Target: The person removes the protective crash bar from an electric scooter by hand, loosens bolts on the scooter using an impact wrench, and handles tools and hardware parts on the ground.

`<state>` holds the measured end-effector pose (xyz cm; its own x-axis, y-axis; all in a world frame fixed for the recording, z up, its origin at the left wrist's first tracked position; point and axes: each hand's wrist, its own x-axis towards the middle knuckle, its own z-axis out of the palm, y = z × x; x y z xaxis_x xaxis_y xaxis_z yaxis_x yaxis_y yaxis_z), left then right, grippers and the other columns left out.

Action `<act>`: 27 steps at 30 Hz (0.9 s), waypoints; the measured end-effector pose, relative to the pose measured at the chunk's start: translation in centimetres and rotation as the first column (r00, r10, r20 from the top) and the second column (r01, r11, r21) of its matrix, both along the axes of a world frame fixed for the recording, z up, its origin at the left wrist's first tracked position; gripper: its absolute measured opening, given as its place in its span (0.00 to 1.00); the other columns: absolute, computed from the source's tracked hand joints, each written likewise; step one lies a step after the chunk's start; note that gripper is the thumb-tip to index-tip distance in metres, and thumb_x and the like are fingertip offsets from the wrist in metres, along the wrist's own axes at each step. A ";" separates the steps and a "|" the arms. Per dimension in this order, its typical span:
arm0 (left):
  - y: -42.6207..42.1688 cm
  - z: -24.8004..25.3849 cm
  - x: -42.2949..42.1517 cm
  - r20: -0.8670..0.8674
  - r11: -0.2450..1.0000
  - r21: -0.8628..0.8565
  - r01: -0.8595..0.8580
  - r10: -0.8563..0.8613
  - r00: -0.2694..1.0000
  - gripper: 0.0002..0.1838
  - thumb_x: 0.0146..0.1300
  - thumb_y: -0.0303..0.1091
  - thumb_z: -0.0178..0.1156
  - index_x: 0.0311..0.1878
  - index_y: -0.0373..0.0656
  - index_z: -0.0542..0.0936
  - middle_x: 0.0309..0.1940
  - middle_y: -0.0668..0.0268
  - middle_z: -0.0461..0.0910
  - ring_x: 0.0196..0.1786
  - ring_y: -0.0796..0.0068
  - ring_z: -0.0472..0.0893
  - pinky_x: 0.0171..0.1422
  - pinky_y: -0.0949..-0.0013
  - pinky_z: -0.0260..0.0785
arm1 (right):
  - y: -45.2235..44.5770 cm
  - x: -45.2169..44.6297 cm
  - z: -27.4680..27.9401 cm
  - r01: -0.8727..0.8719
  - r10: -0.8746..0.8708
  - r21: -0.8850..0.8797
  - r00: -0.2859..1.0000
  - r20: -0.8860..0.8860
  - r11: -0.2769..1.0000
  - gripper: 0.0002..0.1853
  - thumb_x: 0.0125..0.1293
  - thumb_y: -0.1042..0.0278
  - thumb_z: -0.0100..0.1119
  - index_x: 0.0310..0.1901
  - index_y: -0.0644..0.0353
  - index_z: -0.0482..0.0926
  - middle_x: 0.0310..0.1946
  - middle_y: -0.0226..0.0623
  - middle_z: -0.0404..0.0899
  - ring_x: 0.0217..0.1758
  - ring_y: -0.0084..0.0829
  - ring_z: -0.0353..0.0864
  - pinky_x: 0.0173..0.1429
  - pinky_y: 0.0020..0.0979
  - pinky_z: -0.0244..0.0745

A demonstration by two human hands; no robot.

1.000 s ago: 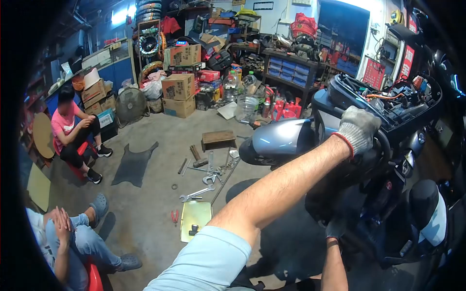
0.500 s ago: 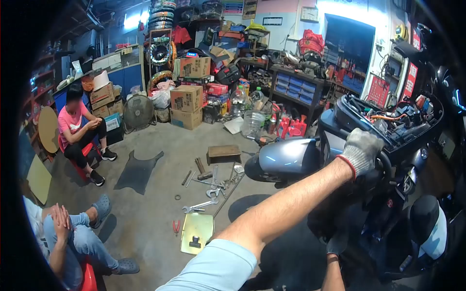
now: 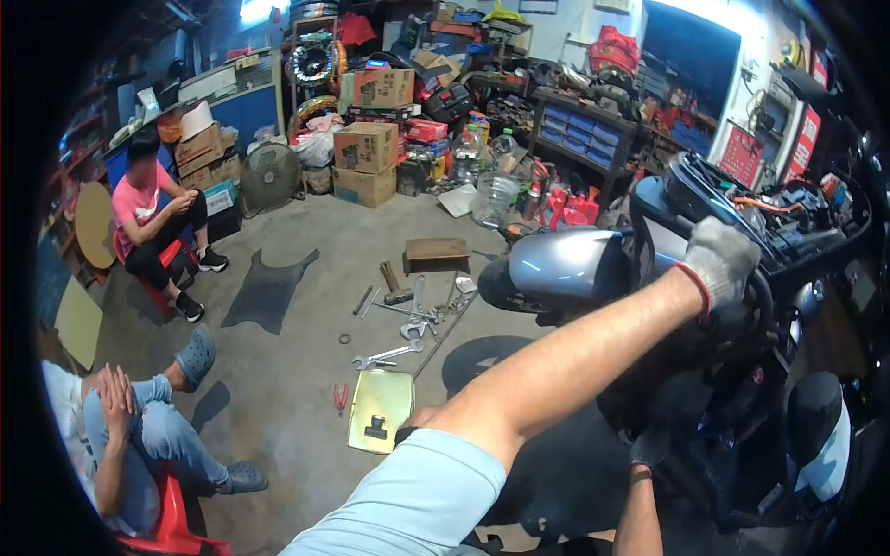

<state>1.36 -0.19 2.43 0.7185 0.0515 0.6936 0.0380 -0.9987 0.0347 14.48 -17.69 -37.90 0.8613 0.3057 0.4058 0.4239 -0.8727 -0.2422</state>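
My left hand (image 3: 722, 262), in a pale knitted glove with a red cuff, is closed around a dark bar on the scooter. The scooter (image 3: 565, 264) has a silver rounded panel, and its upper part lies open with wiring (image 3: 774, 206) exposed. Lower down, my right hand (image 3: 649, 447), also gloved, is in deep shadow by the scooter's dark lower body. Its fingers are hidden, so whether it holds anything is unclear. A dark band circles the right wrist.
Wrenches (image 3: 389, 354), a hammer (image 3: 396, 289) and red-handled pliers (image 3: 340, 398) lie on the floor beside a yellowish tray (image 3: 394, 394). A wooden stool (image 3: 437, 252) stands behind them. Two people sit at the left, one in pink (image 3: 144, 208). Cardboard boxes (image 3: 365, 148) line the back.
The camera view has tilted down slightly, shifting the room upward and the scooter a little right. My left hand keeps its grip on the bar; my right hand stays low by the scooter.
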 end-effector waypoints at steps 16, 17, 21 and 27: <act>-0.2 -0.3 1.7 0.114 0.993 0.096 0.069 -0.080 0.990 0.14 0.49 0.40 0.61 0.38 0.45 0.81 0.32 0.55 0.81 0.38 0.55 0.81 0.43 0.58 0.73 | -0.1 -1.9 2.6 -0.022 0.026 0.246 1.000 -0.011 0.969 0.13 0.59 0.60 0.48 0.33 0.56 0.82 0.34 0.44 0.81 0.38 0.46 0.79 0.50 0.43 0.70; -0.6 -0.2 1.4 0.094 0.993 0.080 0.086 -0.093 0.991 0.17 0.49 0.43 0.63 0.40 0.45 0.81 0.33 0.55 0.81 0.39 0.56 0.81 0.43 0.59 0.73 | -0.2 -2.1 3.3 -0.054 0.048 0.234 0.998 0.031 0.971 0.13 0.59 0.60 0.48 0.32 0.56 0.82 0.32 0.44 0.81 0.37 0.46 0.79 0.49 0.43 0.70; -1.5 -0.1 1.5 0.063 0.996 0.083 0.016 -0.022 0.998 0.15 0.48 0.40 0.64 0.38 0.44 0.79 0.32 0.55 0.81 0.37 0.56 0.81 0.41 0.61 0.73 | -0.3 -2.2 4.0 -0.111 0.067 0.346 0.988 0.137 0.931 0.13 0.58 0.60 0.49 0.31 0.56 0.82 0.28 0.44 0.80 0.35 0.45 0.78 0.44 0.44 0.71; -2.1 -1.1 1.3 0.205 0.988 0.110 0.109 -0.130 0.970 0.18 0.47 0.36 0.66 0.42 0.43 0.77 0.36 0.55 0.78 0.41 0.56 0.79 0.43 0.60 0.71 | -0.7 -2.4 3.7 -0.135 0.129 0.335 0.991 0.041 0.932 0.12 0.57 0.60 0.50 0.31 0.55 0.82 0.33 0.44 0.80 0.39 0.45 0.77 0.43 0.45 0.71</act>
